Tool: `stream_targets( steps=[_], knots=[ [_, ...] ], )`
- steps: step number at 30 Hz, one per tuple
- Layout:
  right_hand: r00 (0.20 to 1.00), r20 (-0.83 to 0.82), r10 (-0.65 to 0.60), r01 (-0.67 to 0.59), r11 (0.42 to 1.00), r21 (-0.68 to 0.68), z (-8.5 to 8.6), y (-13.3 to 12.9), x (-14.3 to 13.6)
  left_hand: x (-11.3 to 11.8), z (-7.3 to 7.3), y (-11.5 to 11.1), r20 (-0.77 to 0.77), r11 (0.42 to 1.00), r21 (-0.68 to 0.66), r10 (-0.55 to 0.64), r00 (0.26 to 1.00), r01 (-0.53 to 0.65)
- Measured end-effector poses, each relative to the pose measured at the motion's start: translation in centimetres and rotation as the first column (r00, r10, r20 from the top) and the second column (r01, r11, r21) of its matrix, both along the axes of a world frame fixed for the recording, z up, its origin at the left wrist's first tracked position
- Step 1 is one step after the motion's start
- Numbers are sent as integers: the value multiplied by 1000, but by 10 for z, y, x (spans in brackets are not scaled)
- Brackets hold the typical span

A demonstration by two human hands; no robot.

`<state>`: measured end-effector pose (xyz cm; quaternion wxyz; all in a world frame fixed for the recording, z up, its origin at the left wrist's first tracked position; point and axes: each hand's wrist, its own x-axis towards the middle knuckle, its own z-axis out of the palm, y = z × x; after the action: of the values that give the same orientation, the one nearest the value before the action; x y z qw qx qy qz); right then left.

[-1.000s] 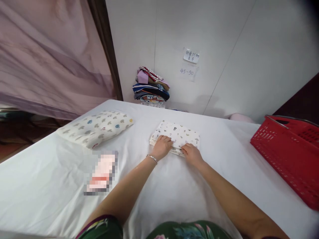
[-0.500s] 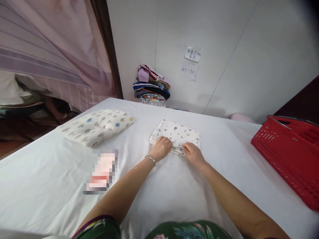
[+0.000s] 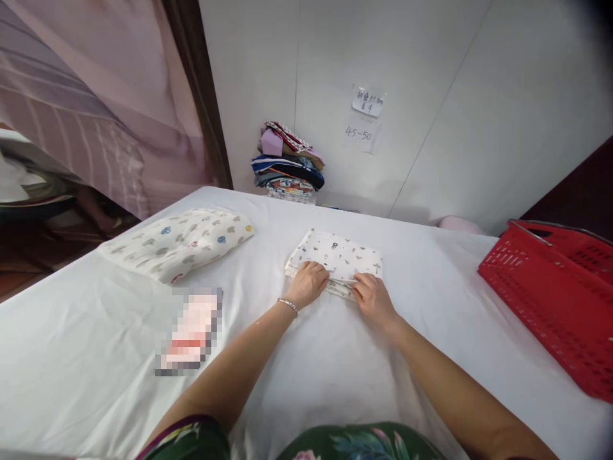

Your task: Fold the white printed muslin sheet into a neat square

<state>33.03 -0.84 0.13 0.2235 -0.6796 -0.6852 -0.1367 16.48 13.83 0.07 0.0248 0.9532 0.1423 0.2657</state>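
Note:
On the white-covered table (image 3: 431, 300) lies a folded white cloth (image 3: 342, 249) with small dark and brown prints, its layers showing along the near edge. My left hand (image 3: 310, 283) is closed on that near edge at its left part, fingertips curled over the fabric. At the right part of the same edge, my right hand (image 3: 372, 295) pinches the layers between thumb and fingers. A second printed cloth (image 3: 186, 239), cream with grey, blue and red motifs, lies loosely spread to the left, apart from both hands.
A red plastic basket (image 3: 550, 306) stands at the table's right side. A blurred-out flat object (image 3: 191, 329) lies left of my left forearm. Beyond the far edge rises a stack of folded fabrics (image 3: 288, 166) against the wall. A pink curtain (image 3: 129, 102) hangs at the left.
My right hand has shifted its fingers slightly on the cloth's near edge. My left hand stays in place on the fabric. The whole view has moved a little.

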Motion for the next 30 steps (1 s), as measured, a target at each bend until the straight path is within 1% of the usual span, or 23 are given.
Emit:
stream_targets(
  steps=[7, 10, 13, 17, 22, 30],
  knots=[
    [1000, 5, 25, -25, 1000, 0, -1, -8, -6, -1, -7, -1, 47, 1000, -23, 10, 999, -9],
    [999, 17, 30, -30, 1000, -4, -1, -11, -11, 0, -8, -4, 36, 1000, 12, 6, 999, -7],
    [999, 19, 37, -36, 999, -11, -2, -12, -17, 2, -6, -7, 27, 998, 66, 4, 1000, -6],
    [999, -16, -29, 30, 1000, 9, -2, -11, -19, 4, -4, -9, 25, 992, 126, -1, 1000, -2],
    [998, -8, -67, 67, 998, -17, -4, -11, -11, 9, -6, -10, 21, 981, 182, -64, 998, 59],
    [989, 41, -143, 146, 987, -73, -2, -4, -1, 22, -1, -15, 4, 984, 158, -86, 996, 84]
  ],
)
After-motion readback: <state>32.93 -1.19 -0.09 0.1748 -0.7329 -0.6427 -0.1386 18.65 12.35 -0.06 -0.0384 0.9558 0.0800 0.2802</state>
